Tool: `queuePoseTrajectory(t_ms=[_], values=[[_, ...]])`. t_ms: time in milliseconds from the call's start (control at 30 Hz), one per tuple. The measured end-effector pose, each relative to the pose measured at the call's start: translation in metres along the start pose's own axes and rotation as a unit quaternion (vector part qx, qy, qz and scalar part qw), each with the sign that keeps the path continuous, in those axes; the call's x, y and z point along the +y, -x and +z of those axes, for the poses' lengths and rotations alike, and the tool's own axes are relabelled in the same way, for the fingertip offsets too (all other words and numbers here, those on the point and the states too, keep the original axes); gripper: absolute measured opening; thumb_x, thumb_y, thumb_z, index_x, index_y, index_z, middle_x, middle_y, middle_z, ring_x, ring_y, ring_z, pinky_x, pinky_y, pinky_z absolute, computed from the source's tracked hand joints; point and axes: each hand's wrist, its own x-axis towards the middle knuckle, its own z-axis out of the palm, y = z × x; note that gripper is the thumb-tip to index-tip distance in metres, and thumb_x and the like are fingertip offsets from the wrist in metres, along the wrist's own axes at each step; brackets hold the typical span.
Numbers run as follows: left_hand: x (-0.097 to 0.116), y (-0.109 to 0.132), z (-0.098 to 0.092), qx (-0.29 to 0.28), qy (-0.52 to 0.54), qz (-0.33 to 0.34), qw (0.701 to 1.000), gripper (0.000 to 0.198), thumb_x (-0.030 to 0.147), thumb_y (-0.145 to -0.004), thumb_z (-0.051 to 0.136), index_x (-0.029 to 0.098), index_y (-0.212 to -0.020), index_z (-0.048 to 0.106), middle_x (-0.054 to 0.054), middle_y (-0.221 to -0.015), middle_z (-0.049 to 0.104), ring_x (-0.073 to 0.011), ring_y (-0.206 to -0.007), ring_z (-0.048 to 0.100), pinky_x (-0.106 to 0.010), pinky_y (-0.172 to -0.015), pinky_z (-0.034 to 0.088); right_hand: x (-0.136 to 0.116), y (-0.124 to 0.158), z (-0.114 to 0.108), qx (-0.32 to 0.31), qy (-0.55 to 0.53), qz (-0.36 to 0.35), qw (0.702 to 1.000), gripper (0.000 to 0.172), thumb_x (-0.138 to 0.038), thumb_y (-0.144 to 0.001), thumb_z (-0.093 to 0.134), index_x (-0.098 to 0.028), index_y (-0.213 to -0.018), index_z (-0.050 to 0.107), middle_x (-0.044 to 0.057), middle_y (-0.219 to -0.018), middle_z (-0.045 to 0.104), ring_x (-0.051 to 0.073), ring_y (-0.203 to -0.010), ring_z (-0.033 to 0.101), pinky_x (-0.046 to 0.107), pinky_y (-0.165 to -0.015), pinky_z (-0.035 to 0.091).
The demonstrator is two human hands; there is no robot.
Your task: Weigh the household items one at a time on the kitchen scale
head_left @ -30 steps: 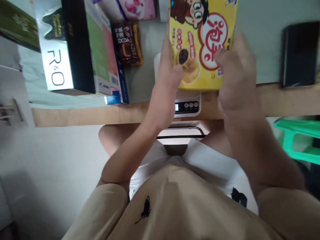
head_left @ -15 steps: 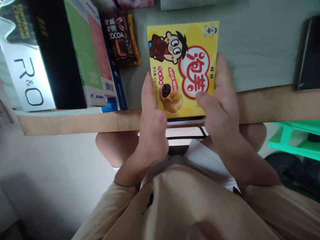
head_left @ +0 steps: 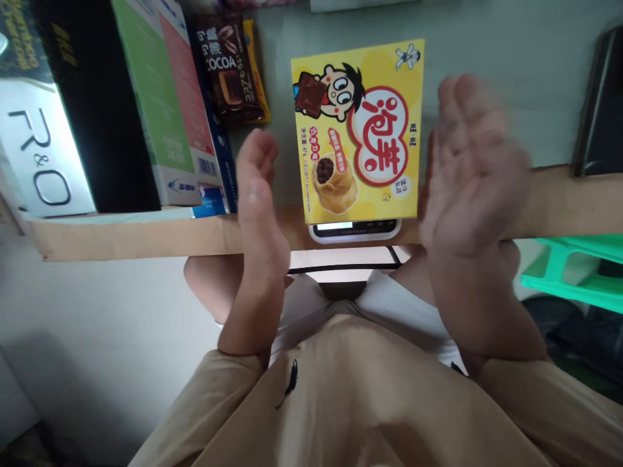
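A yellow snack box (head_left: 384, 65) with a cartoon figure and a cream puff printed on it lies flat on top of a small scale. Only the near end of the scale (head_left: 357, 231) shows, with a lit display and a white rim; the box hides the rest. My left hand (head_left: 260, 207) is left of the box, apart from it, holding nothing, its fingers loosely extended. On the other side my right hand (head_left: 474, 168) is open, palm towards the box and not touching it, slightly blurred by motion.
On the left stand several boxes, among them a black and silver box (head_left: 104, 117) and a green and red carton (head_left: 156, 110). Cocoa snack packets (head_left: 228, 71) lie beside them. A black object (head_left: 601, 110) rests at the right. Below the brown table edge (head_left: 141, 237) is a green stool (head_left: 574, 266).
Both hands have let go of the yellow box and moved outwards, the left one leftwards and the right one rightwards. More of the scale's display end is now visible.
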Motion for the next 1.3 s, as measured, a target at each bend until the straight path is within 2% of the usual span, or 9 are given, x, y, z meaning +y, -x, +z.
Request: queuePoseTrajectory(t_ms=[67,100,167,267,433,633,867,1033,1300], values=[[-0.012,-0.009,-0.01,0.016,0.026,0.064,0.997,0.051,0.071,-0.08,0.073,0.022,-0.094,0.064,0.0,-0.086,0.065,-0.008,-0.075,0.063,-0.027,-0.065,0.054,0.009,-0.013,-0.01,0.108,-0.049,-0.061,0.991,0.025,-0.044,-0.081,0.057,-0.02,-0.077,0.052,-0.002,-0.077,0.058,0.006,-0.082,0.068,0.023,-0.077,0.059],[-0.017,-0.01,-0.014,0.0,0.023,0.091,0.996,0.049,0.066,-0.084,0.071,0.02,-0.078,0.056,0.002,-0.068,0.052,-0.0055,-0.06,0.05,-0.026,-0.053,0.041,0.015,-0.019,-0.015,0.141,-0.073,-0.082,0.984,0.032,-0.044,-0.08,0.057,-0.019,-0.068,0.04,-0.004,-0.063,0.042,0.003,-0.058,0.052,0.019,-0.057,0.047],[-0.025,-0.008,-0.022,-0.059,-0.006,0.126,0.99,0.057,0.056,-0.092,0.065,0.017,-0.059,0.039,0.003,-0.052,0.031,-0.0043,-0.048,0.03,-0.028,-0.047,0.021,0.026,-0.025,-0.022,0.162,-0.079,-0.099,0.979,0.044,-0.043,-0.083,0.052,-0.02,-0.065,0.019,-0.007,-0.055,0.013,0.002,-0.041,0.017,0.019,-0.041,0.018],[-0.032,-0.001,-0.028,-0.123,-0.041,0.14,0.982,0.067,0.051,-0.093,0.064,0.016,-0.047,0.03,0.002,-0.045,0.022,-0.0038,-0.043,0.02,-0.031,-0.049,0.013,0.039,-0.023,-0.025,0.146,-0.057,-0.096,0.983,0.044,-0.034,-0.085,0.045,-0.021,-0.064,0.01,-0.007,-0.054,0.003,0.002,-0.041,0.007,0.019,-0.041,0.009],[-0.031,-0.003,-0.019,-0.067,-0.051,0.08,0.993,0.071,0.062,-0.092,0.061,0.017,-0.046,0.031,0.003,-0.048,0.015,-0.0055,-0.046,0.017,-0.029,-0.049,0.018,0.041,-0.015,-0.017,0.133,-0.047,-0.103,0.985,0.049,-0.033,-0.077,0.054,-0.021,-0.057,0.011,-0.007,-0.05,0.006,0.0,-0.042,0.011,0.019,-0.043,0.011],[-0.029,-0.003,-0.016,-0.097,-0.073,0.036,0.992,0.072,0.071,-0.088,0.059,0.019,-0.046,0.032,0.002,-0.051,0.014,-0.0085,-0.051,0.02,-0.031,-0.053,0.023,0.037,-0.014,-0.011,0.121,-0.011,-0.118,0.986,0.046,-0.029,-0.078,0.053,-0.02,-0.053,0.016,-0.006,-0.048,0.013,0.0,-0.042,0.017,0.02,-0.045,0.011],[-0.035,0.0,-0.021,-0.071,-0.074,-0.017,0.995,0.076,0.078,-0.081,0.064,0.02,-0.046,0.03,0.002,-0.055,0.01,-0.0088,-0.055,0.021,-0.032,-0.053,0.022,0.037,-0.013,-0.01,0.134,0.037,-0.1,0.985,0.046,-0.032,-0.079,0.049,-0.02,-0.055,0.012,-0.005,-0.049,0.011,0.001,-0.043,0.015,0.019,-0.046,0.013],[-0.031,-0.003,-0.018,-0.083,-0.089,-0.006,0.993,0.078,0.085,-0.081,0.057,0.02,-0.046,0.033,0.002,-0.054,0.011,-0.0086,-0.054,0.022,-0.033,-0.054,0.021,0.035,-0.012,-0.011,0.132,0.046,-0.099,0.985,0.045,-0.034,-0.077,0.049,-0.021,-0.055,0.011,-0.005,-0.05,0.01,0.001,-0.043,0.015,0.022,-0.047,0.011],[-0.036,-0.004,-0.015,-0.058,-0.091,0.028,0.994,0.073,0.075,-0.087,0.056,0.019,-0.049,0.029,0.001,-0.053,0.019,-0.0084,-0.052,0.02,-0.031,-0.053,0.019,0.043,-0.018,-0.014,0.134,-0.019,-0.118,0.984,0.046,-0.032,-0.08,0.052,-0.022,-0.056,0.014,-0.007,-0.051,0.01,0.002,-0.043,0.014,0.021,-0.046,0.011]])
